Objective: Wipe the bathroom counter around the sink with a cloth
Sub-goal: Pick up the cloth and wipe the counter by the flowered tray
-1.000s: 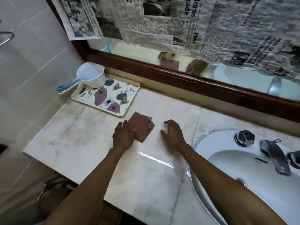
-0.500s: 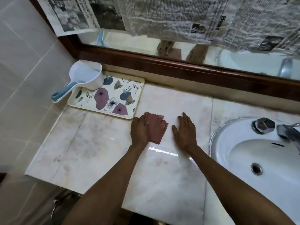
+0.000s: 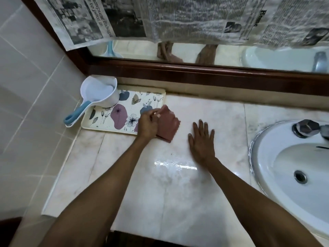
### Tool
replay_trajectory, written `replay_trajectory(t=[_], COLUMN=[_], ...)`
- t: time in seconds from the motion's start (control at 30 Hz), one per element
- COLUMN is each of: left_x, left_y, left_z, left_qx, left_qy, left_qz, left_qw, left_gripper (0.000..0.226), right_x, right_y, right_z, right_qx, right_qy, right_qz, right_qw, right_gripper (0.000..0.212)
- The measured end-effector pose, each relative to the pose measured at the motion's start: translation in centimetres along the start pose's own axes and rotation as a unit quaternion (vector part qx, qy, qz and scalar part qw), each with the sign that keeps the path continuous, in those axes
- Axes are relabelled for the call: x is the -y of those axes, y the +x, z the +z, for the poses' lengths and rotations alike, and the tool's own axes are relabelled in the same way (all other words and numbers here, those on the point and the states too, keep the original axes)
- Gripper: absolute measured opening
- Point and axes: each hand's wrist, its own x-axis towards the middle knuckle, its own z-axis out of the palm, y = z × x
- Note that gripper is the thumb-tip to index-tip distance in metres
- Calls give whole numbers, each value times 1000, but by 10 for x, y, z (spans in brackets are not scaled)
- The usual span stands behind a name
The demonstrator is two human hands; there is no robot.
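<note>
A folded pink cloth [image 3: 168, 126] lies on the pale marble counter [image 3: 170, 189], just right of the floral tray's near corner. My left hand [image 3: 148, 124] grips the cloth's left edge, with the fingers curled over it and the far corner lifted a little. My right hand [image 3: 202, 139] rests flat on the counter, fingers spread, a short way right of the cloth and apart from it. The white sink [image 3: 284, 168] is set into the counter at the right, and a wet streak shines on the marble below my right hand.
A floral tray [image 3: 106, 116] sits at the back left, holding a white scoop with a blue handle [image 3: 97, 97]. Metal taps [image 3: 305, 128] stand on the sink's far rim. A wood-framed mirror [image 3: 195, 73], partly covered with newspaper, runs along the back. Tiled wall borders the left.
My left hand has slid the cloth back and left to the tray's corner and curled its fingers around it. My right hand has flattened and stays spread on the counter.
</note>
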Motion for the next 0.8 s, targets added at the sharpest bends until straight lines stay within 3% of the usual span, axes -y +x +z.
replay_trajectory(t=[0.13, 0.37, 0.47, 0.53, 0.63, 0.7, 0.8], left_x=[19, 58, 62, 55, 54, 62, 66], left_y=[31, 50, 45, 33, 21, 18, 13], left_z=[-32, -54, -56, -56, -49, -43, -39], left_qx=[-45, -66, -57, -69, 0, 78, 100], left_qy=[-42, -21, 132, 248, 287, 325, 341], left_qz=[-41, -99, -36, 57, 174, 166, 155], left_qw=[997, 993, 989, 965, 942, 928, 922], left_gripper=[24, 23, 37, 45, 42, 43, 38], right_x=[7, 9, 10, 11, 12, 12, 11], right_y=[-2, -3, -4, -4, -4, -5, -5], right_z=[10, 9, 9, 8, 6, 5, 6], right_qx=[-32, -52, -51, -53, -59, -62, -60], right_qy=[-12, -20, -23, -25, -26, -25, -32], right_qz=[24, 31, 34, 37, 41, 38, 35], right_qw=[999, 998, 998, 998, 997, 997, 997], right_gripper=[62, 60, 59, 59, 59, 58, 58])
